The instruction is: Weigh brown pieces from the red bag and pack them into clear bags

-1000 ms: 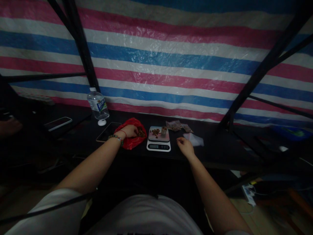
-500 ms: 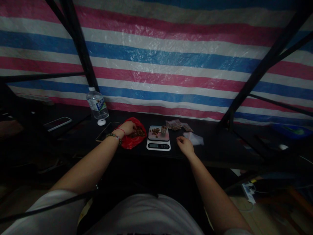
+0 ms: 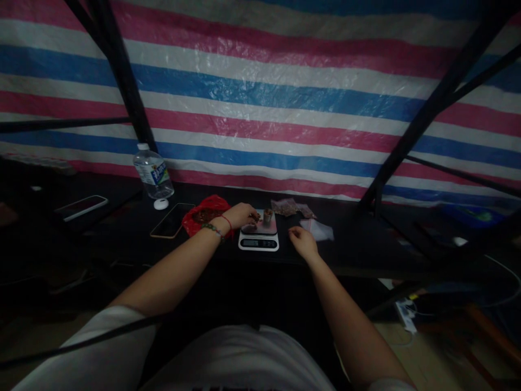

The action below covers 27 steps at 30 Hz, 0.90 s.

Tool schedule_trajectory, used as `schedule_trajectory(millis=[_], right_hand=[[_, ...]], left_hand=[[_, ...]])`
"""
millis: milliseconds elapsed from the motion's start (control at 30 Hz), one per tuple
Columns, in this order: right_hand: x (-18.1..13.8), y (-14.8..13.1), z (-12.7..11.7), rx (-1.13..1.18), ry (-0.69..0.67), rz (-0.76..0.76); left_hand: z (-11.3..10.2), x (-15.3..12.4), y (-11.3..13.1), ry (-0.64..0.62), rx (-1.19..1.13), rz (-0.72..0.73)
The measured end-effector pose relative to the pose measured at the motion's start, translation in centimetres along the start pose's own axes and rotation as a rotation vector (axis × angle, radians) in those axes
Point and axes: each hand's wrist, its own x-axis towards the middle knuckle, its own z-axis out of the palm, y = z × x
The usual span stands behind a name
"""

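– Where are the brown pieces?

– At the left side of the scale, under and against the fingers of the left hand. The scale stands close to the worktop's front edge. More brown bits show in the mouth of the red bag, just left of it, beside the phone.

– Does the left hand have a grip?

– I can't make that out; the fingers point down and hide part of the pieces. The two hands are apart, with the scale between their fingertips.

– And the right hand?

– Loosely curled near the front edge, just beside the clear bags. Whether its fingertips pinch anything is too dark to say.

– How would the pieces handle?

– Light, I'd judge, dry and fairly stiff, perhaps crumbly. Pinch a few by their sides with thumb and fingertips; a hard squeeze might break them.

– Anything to mind?

– The small cup upright on the plate, right by those fingers; it looks easy to tip. The filled packets lie farther off, towards the back edge.
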Motion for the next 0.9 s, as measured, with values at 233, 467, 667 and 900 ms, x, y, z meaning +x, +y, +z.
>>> schedule_trajectory(millis=[233, 467, 667, 900], right_hand=[[-0.2, -0.5, -0.4, 0.01, -0.018, 0.019], [-0.4, -0.9, -0.8, 0.012, -0.023, 0.032], [-0.4, -0.5, -0.3, 0.051, -0.006, 0.003], [0.0, 1.1, -3.8, -0.3, 0.337, 0.074]], left_hand=[[1.3, 0.8, -0.7, -0.001, -0.047, 0.012], [1.3, 1.0, -0.7, 0.057, -0.071, -0.032], [0.4, -1.3, -1.7, 0.208, -0.058, -0.12], [1.1, -8.1, -3.9, 0.513, -0.091, -0.303]])
